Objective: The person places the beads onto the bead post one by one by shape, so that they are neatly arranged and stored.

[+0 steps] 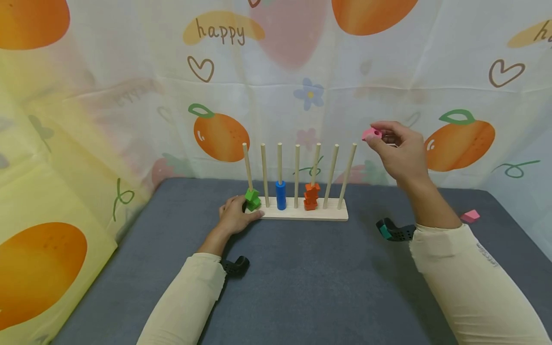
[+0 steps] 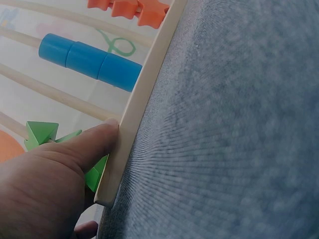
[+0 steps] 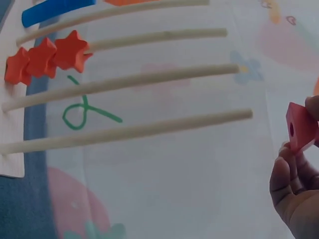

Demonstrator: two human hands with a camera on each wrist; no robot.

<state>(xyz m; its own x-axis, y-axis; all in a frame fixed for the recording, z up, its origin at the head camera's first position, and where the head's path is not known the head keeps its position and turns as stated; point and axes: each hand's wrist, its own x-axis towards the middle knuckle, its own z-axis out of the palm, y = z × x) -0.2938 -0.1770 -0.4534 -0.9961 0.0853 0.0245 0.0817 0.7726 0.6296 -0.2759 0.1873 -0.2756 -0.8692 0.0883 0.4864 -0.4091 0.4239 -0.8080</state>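
A wooden peg board point(image 1: 302, 215) with several upright pegs stands on the table. Green triangular blocks point(image 1: 252, 200) sit on its leftmost peg, blue cylinders point(image 1: 281, 195) on the third, and three orange stars point(image 1: 311, 197) on the fifth. My left hand point(image 1: 235, 215) holds the board's left end, thumb on the front edge beside the green blocks, other fingers mostly hidden behind. Up at the right, my right hand point(image 1: 401, 146) pinches a pink block point(image 3: 300, 130) with a hole through it. This block is slightly above and right of the rightmost peg's tip point(image 1: 354, 144).
Another pink block point(image 1: 470, 216) lies on the grey table point(image 1: 310, 287), beyond my right forearm. A patterned cloth point(image 1: 267, 96) hangs right behind the board. Black wrist mounts point(image 1: 236, 267) jut out beside both wrists.
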